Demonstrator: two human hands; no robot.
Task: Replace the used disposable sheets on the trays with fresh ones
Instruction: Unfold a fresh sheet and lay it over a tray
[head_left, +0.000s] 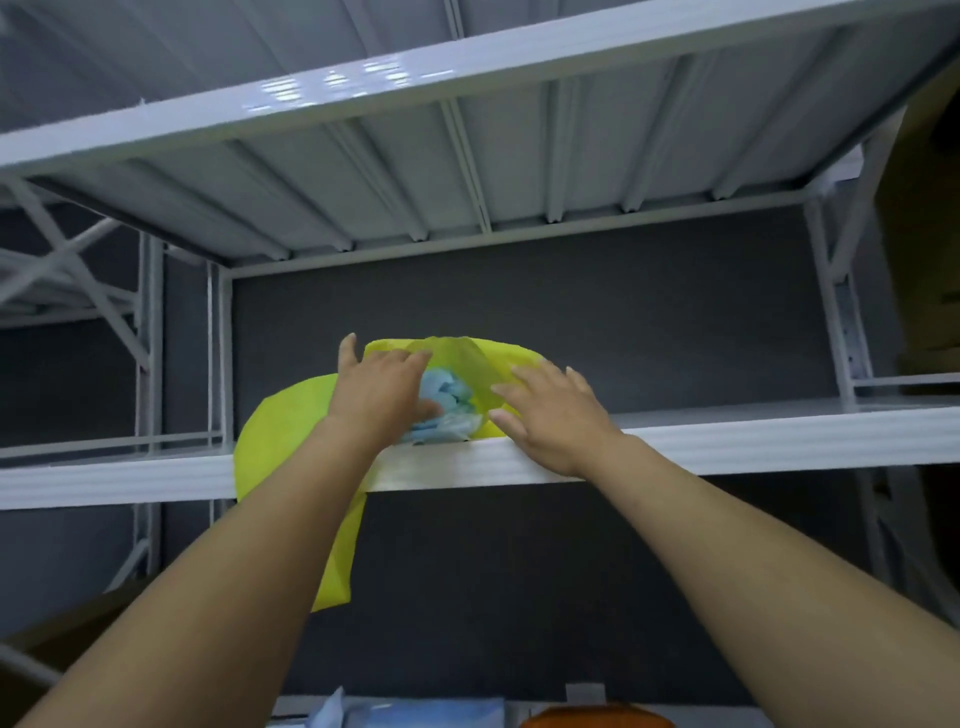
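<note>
Reaching up at 12 o'clock, the left hand (382, 387) presses spread fingers on a yellow bag (283, 431) of blue sheets (441, 402) (fresh or used, unclear). Right hand (548, 415) lies flat, gripping nothing. Next: grasp and lift past the shelf lip (727, 441).

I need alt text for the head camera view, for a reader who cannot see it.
Two bare hands, left hand and right hand, reach up into a yellow bag holding pale blue sheets on a white metal shelf. Part of the bag hangs over the shelf edge.
</note>
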